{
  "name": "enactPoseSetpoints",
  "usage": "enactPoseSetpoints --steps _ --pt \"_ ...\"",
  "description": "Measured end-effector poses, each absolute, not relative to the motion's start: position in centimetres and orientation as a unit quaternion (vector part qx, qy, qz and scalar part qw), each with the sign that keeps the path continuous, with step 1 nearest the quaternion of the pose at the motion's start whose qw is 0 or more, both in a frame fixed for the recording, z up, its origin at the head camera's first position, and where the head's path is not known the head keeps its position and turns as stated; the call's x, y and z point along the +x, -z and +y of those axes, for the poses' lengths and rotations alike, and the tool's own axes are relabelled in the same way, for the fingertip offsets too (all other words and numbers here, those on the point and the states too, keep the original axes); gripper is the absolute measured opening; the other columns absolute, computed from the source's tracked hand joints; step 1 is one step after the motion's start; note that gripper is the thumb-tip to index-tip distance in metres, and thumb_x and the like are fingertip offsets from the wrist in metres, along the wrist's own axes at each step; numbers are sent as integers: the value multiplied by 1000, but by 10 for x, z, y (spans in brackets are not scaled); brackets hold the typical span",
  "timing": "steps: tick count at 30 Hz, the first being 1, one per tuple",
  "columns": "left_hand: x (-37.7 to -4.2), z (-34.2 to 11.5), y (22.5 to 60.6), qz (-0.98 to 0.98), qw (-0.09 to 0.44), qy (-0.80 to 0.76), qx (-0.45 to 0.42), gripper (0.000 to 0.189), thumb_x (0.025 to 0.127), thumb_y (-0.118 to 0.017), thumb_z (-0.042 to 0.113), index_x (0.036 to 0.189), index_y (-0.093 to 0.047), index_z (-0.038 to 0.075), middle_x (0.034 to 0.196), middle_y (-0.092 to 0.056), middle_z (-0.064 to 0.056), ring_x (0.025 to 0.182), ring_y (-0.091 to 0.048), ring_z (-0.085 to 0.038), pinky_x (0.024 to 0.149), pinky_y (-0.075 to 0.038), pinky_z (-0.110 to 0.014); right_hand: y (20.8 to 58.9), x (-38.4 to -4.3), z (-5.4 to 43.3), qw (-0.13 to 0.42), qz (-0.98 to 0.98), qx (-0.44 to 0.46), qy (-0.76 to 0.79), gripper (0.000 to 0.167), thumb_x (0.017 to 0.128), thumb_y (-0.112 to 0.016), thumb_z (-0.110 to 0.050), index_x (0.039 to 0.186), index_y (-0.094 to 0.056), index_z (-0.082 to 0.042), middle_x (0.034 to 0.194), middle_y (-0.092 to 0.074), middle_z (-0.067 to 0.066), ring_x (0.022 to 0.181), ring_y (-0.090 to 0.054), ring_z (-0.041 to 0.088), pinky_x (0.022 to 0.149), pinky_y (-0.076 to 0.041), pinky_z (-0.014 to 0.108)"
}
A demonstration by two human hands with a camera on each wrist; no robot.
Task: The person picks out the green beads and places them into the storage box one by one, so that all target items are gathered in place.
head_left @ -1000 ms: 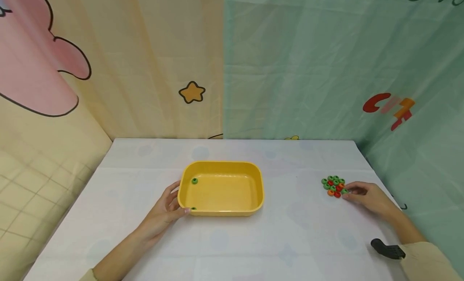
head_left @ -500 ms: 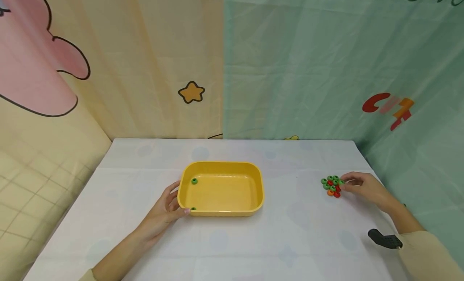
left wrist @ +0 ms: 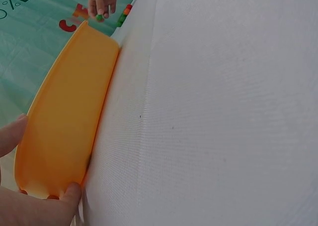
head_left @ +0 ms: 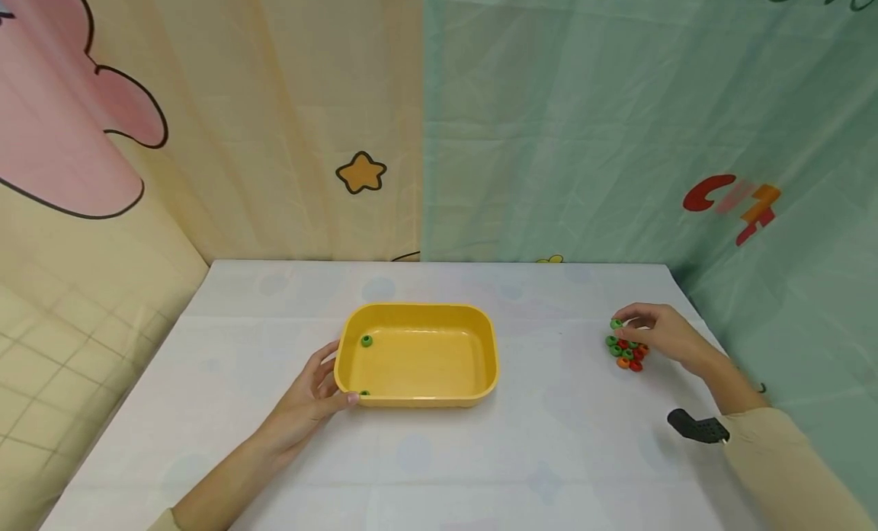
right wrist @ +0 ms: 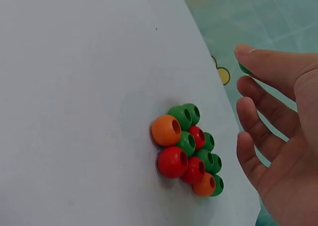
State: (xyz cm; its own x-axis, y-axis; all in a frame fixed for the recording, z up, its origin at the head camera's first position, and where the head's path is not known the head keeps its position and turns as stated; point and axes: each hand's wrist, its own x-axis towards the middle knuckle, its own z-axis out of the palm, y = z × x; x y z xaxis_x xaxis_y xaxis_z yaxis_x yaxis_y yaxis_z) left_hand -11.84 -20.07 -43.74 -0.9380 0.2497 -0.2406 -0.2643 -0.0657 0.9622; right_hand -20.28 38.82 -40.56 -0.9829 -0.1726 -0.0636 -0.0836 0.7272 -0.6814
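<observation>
My left hand (head_left: 305,401) holds the left end of a yellow rectangular tray (head_left: 425,359), thumb on the front rim and fingers along its outer side. Two green beads lie in the tray: a green bead (head_left: 366,340) at the left and another green bead (head_left: 365,394), mostly hidden by the front wall. At the right, my right hand (head_left: 665,334) pinches a green bead (head_left: 616,324) between thumb and fingertips, raised over a cluster of round holed beads. In the right wrist view, that pinched bead (right wrist: 244,68) is largely hidden by the thumb. The cluster mixes green, orange and red beads (right wrist: 172,162).
A white cloth with faint spots covers the table (head_left: 535,439). Printed curtains (head_left: 549,135) hang right behind its far edge and along both sides. A black curved piece (head_left: 698,427) juts from the right sleeve, above the table.
My right hand has moved from the cluster's right side up and left, now with a green bead lifted in its fingertips. My left hand and the tray stay put.
</observation>
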Motion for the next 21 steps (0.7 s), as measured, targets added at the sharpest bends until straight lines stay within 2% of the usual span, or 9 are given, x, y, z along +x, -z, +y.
enactPoseSetpoints --steps 8,15,21 --pt "-119 -201 438 662 176 -728 -4 98 90 -78 1 163 -17 23 165 -24 -10 149 -30 -32 102 -45 -22 402 -213 364 74 919 -88 377 34 97 -76 -22 124 -68 -1 112 -67 11 101 -60 27 78 -57 36" --pt "-119 -202 438 660 175 -731 6 98 90 -77 0 164 -16 22 165 -23 -11 150 -28 -33 102 -45 -22 397 -220 343 78 920 -111 367 30 96 -77 -23 119 -72 -5 114 -69 9 104 -63 29 80 -56 29" --pt "-119 -202 438 661 176 -730 2 98 91 -76 0 164 -14 21 166 -21 -11 151 -26 -32 103 -44 -22 395 -228 328 89 908 -136 385 27 96 -77 -21 117 -72 -4 112 -69 8 104 -62 28 82 -56 31"
